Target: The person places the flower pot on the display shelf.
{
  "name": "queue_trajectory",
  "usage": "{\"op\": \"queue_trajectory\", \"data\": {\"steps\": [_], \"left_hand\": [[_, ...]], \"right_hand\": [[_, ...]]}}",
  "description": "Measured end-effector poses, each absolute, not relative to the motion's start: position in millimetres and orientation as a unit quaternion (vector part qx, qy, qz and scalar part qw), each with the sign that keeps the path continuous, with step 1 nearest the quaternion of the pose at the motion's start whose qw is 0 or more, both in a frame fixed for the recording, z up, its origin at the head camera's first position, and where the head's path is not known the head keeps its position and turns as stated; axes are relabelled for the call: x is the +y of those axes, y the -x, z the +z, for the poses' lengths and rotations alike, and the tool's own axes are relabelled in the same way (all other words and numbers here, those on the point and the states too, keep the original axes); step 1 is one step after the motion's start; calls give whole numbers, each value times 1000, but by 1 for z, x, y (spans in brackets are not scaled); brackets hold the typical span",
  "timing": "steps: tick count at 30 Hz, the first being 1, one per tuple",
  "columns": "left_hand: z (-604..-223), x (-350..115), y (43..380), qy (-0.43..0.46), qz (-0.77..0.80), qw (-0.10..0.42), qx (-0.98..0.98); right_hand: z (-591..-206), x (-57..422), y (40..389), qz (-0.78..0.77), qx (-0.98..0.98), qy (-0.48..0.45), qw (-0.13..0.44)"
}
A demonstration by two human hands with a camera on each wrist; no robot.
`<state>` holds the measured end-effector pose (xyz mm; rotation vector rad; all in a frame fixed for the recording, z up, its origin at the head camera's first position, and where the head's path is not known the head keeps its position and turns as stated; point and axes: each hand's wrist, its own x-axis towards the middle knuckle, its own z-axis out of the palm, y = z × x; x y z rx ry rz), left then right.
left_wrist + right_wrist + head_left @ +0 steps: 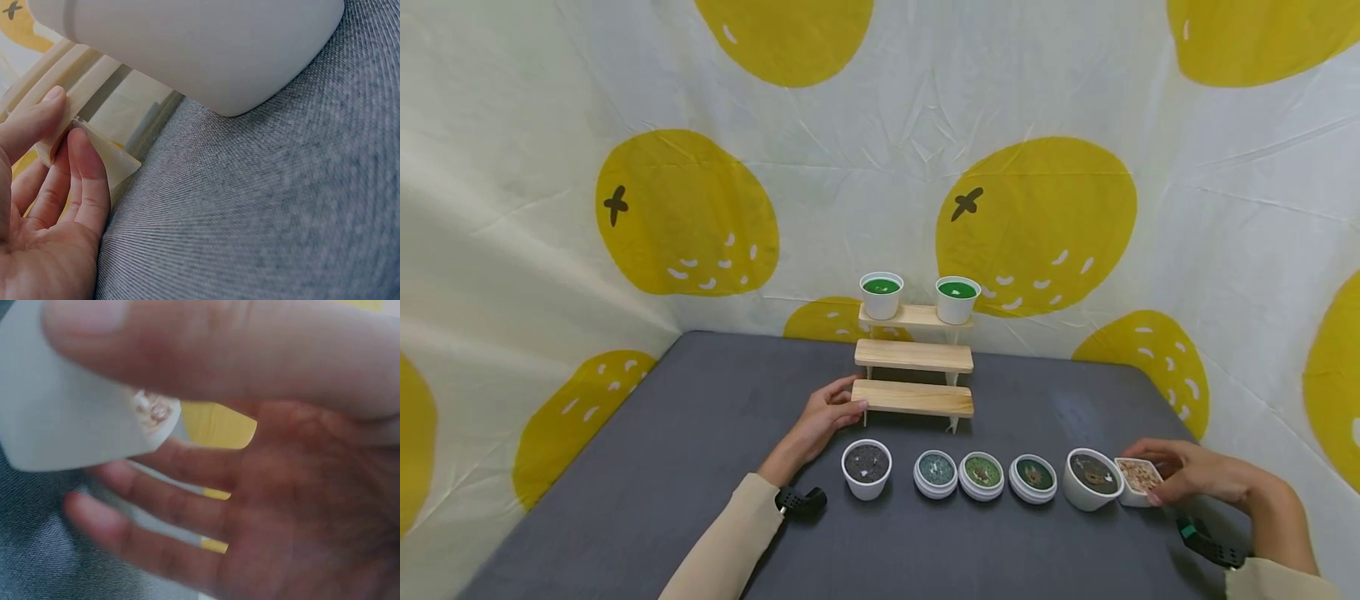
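Note:
A wooden three-step stand [913, 398] stands at the middle of the table. My left hand [816, 423] pinches the left end of its lowest step, thumb on top and fingers underneath, as the left wrist view shows. At the right of the table, my right hand [1206, 477] grips a small square white pot [1138, 475] filled with pinkish-white gravel. The thumb [156, 350] lies along one side of that pot, partly hiding it. Directly left of it is a larger round white pot [1092, 479] with dark contents.
Three low white tubs [981, 475] with greenish contents form a row in front of the stand. A white pot of dark grains [867, 471] is near my left wrist. Two white cups [881, 296] with green contents occupy the top step. A patterned curtain [850, 192] hangs behind.

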<state>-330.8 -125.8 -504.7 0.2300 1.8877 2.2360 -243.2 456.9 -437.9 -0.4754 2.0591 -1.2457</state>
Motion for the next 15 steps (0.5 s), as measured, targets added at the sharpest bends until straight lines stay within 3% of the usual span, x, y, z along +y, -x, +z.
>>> {"op": "queue_trajectory", "data": {"steps": [7,15], "left_hand": [[-505,-127,330,-77,757,106,640],[-504,-126,332,-74,753,105,646]], "right_hand": [[-439,455,242,-480,799,188,310],[-451,461,240,-538,740,201,350]]}}
